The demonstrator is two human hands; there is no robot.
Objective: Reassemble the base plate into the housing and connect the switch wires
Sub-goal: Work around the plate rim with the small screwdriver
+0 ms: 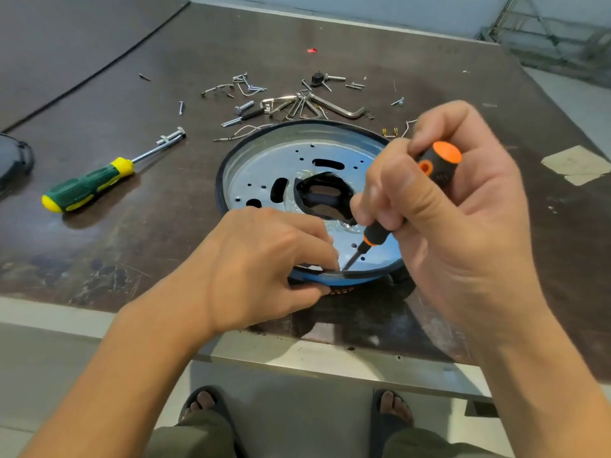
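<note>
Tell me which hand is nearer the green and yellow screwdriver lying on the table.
Left. The left hand pinches the near rim of the housing, right of the green and yellow screwdriver; the right hand is farther right, gripping the orange and black screwdriver.

shiny metal base plate [264, 166], worn matt table [132, 252]

Soft daylight is falling evenly; the round silvery metal plate [264, 160] is glaring bluish, and wide-angle edges are bending.
</note>
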